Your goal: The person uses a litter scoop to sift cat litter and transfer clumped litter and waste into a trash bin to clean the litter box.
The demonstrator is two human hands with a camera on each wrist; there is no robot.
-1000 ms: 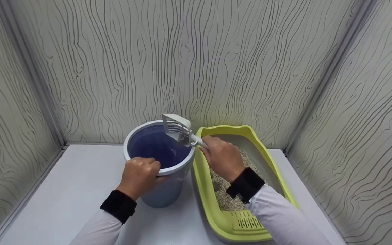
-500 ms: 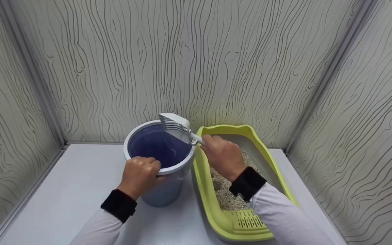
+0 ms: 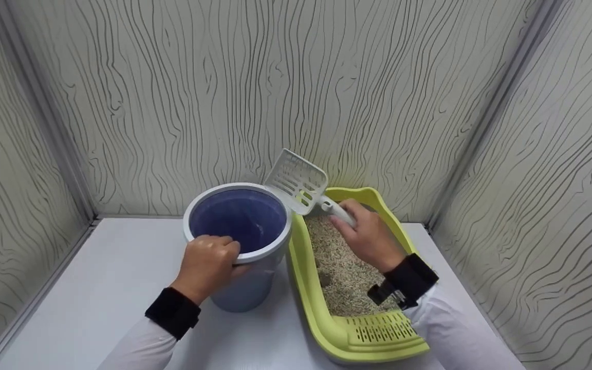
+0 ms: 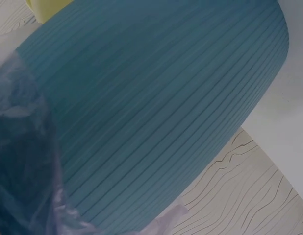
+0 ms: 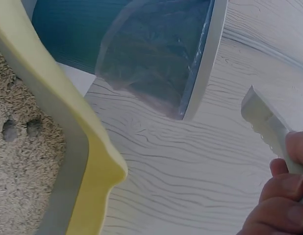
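Observation:
My left hand (image 3: 208,264) grips the near left rim of a blue bin (image 3: 244,295), fingers over the edge. The left wrist view shows the bin's ribbed wall (image 4: 156,107) and a clear liner bag (image 4: 24,127); that hand is almost wholly out of it. In my right hand (image 3: 370,236) is the handle of a grey-white slotted litter scoop (image 3: 339,211). Its blade hangs over the gap between the bin's right rim and the litter box, with no clump visible on it. Below my right hand lies a yellow-green litter box (image 3: 303,277) with beige pellet litter (image 3: 347,277).
Dark round clumps (image 5: 34,127) lie in the litter near the box's left side. The box has a perforated step (image 3: 383,329) at its front. Wood-patterned panels (image 3: 198,103) close off the back and sides of the white table (image 3: 106,288).
A dark clump in the scoop a second ago is gone from it half a second ago. Since then my right hand has moved right with the scoop, turning its blade. The left hand stays on the rim.

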